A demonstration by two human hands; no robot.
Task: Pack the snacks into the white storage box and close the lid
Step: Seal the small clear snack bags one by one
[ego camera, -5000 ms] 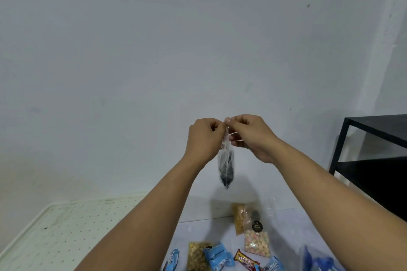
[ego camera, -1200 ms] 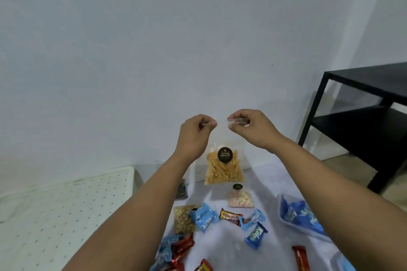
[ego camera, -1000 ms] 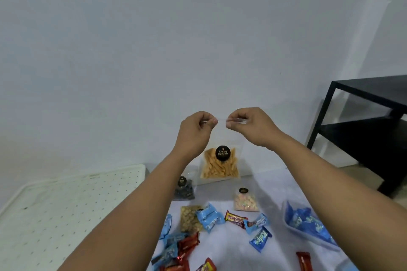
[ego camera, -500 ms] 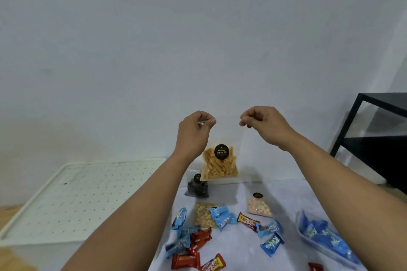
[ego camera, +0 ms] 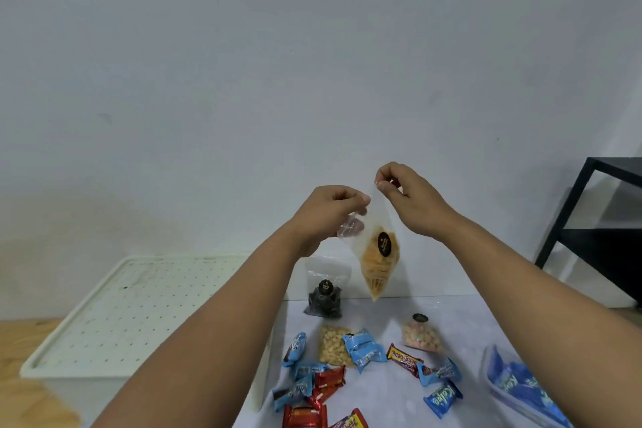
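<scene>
Below the raised clear pouch of yellow sticks (ego camera: 377, 264), I read "Kalpa" on a blue wrapper (ego camera: 443, 397) and "beng-beng" on a dark bar (ego camera: 404, 355) on the grey cloth (ego camera: 382, 389); the pouch's round black sticker is too small to read. My right hand (ego camera: 410, 201) pinches the pouch's top corner between thumb and forefinger. My left hand (ego camera: 330, 212) is curled onto its left edge, lower down. Left of the pouch sits the white storage box (ego camera: 69, 382), its perforated lid (ego camera: 139, 302) on.

"Kalpa" on blue wrapper (ego camera: 443, 398), "beng-beng" on bar (ego camera: 403, 355)
</scene>
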